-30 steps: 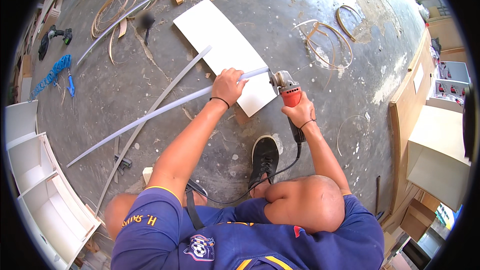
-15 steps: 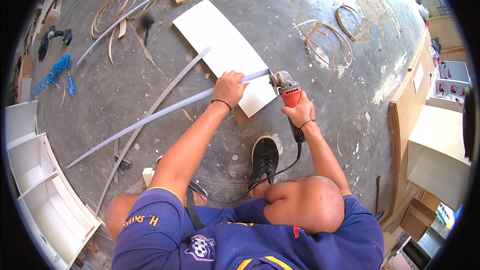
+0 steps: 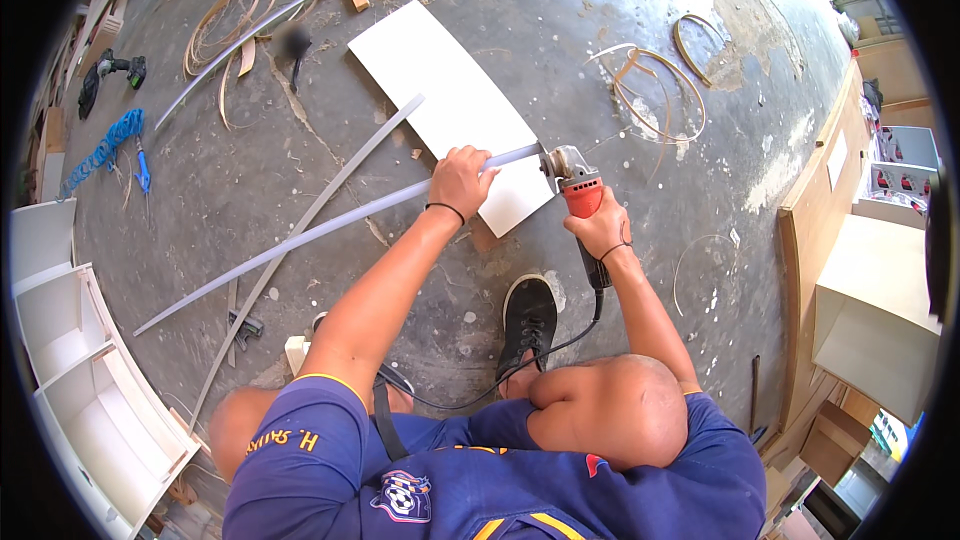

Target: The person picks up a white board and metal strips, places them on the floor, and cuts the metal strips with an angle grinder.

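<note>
Now left hand [image 3: 460, 178] gripping pale strip [image 3: 320, 230], right hand [image 3: 600, 230] clasping angle grinder [image 3: 577, 185]

Long pale plastic strip [image 3: 330, 225] slanting from lower left to upper right across concrete floor [image 3: 560, 30], its right end lying over flat white rectangular board [image 3: 450, 100]. Left hand [image 3: 462, 180] on strip atop board's near edge; right hand [image 3: 600, 225] just right of it, around red-bodied angle grinder [image 3: 578, 190], disc end at strip's tip. Black shoe [image 3: 528, 315] below board. White open shelf unit [image 3: 70, 380] at far left; coiled thin edging strips [image 3: 655, 85] right of board.
</note>
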{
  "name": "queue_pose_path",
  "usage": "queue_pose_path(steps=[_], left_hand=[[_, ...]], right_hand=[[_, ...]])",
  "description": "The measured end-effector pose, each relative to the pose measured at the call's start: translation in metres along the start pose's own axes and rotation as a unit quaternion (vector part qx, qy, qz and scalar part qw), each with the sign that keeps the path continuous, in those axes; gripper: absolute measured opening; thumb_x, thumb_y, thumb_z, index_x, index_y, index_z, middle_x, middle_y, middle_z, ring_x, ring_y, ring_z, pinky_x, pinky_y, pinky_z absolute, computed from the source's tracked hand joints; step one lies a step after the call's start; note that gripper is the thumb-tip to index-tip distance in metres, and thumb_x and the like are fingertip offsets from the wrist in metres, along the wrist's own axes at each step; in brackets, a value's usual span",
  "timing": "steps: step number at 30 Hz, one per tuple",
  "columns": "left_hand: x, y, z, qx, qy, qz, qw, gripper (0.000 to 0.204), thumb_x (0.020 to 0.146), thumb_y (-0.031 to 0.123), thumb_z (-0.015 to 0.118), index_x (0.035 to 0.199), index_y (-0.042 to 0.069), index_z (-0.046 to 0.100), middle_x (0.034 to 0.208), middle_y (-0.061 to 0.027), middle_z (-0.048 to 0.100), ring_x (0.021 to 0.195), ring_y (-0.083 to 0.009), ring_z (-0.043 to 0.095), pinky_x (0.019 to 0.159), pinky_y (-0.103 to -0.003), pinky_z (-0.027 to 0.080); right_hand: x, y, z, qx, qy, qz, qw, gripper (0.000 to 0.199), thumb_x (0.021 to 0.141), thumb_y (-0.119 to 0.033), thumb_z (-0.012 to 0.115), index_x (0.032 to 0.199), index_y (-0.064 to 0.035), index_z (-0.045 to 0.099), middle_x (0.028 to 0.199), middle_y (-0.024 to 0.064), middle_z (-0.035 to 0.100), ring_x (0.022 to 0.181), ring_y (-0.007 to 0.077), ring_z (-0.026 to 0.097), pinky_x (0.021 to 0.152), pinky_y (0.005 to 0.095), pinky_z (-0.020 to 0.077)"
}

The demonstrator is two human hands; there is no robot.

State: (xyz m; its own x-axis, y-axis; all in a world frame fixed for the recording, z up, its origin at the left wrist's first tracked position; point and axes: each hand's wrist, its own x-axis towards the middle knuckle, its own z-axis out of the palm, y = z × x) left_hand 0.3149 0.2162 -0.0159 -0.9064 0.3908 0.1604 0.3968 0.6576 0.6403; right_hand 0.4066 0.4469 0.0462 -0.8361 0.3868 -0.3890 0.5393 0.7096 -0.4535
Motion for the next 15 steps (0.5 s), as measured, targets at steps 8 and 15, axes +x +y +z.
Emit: queue_pose_path(steps=[8,15], left_hand=[[-0.0005,0.0031,-0.0002,0.0,0.002,-0.005,1.0,0.026,0.081,0.024,0.065,0.094,0.002,0.066,0.086,-0.0138,0.062,0.084,-0.0334,0.056,0.077,-0.042,0.046],[-0.0014,0.0038,-0.0005,0.001,0.0,-0.005,1.0,0.026,0.081,0.024,0.064,0.094,0.002,0.066,0.087,-0.0138,0.062,0.084,-0.0333,0.056,0.077,-0.042,0.046]], right_hand=[[0.0001,0.0002,-0.0005,0.001,0.002,-0.001,1.0,0.057,0.059,-0.028,0.072,0.106,-0.0016,0.053,0.092,0.0232,0.066,0.09,0.0409,0.063,0.08,0.0436,0.0502],[-0.0002,-0.0005,-0.0012,0.005,-0.001,0.001,1.0,0.057,0.059,-0.028,0.073,0.106,-0.0017,0.054,0.092,0.0229,0.066,0.09,0.0401,0.064,0.08,0.0433,0.0503]])
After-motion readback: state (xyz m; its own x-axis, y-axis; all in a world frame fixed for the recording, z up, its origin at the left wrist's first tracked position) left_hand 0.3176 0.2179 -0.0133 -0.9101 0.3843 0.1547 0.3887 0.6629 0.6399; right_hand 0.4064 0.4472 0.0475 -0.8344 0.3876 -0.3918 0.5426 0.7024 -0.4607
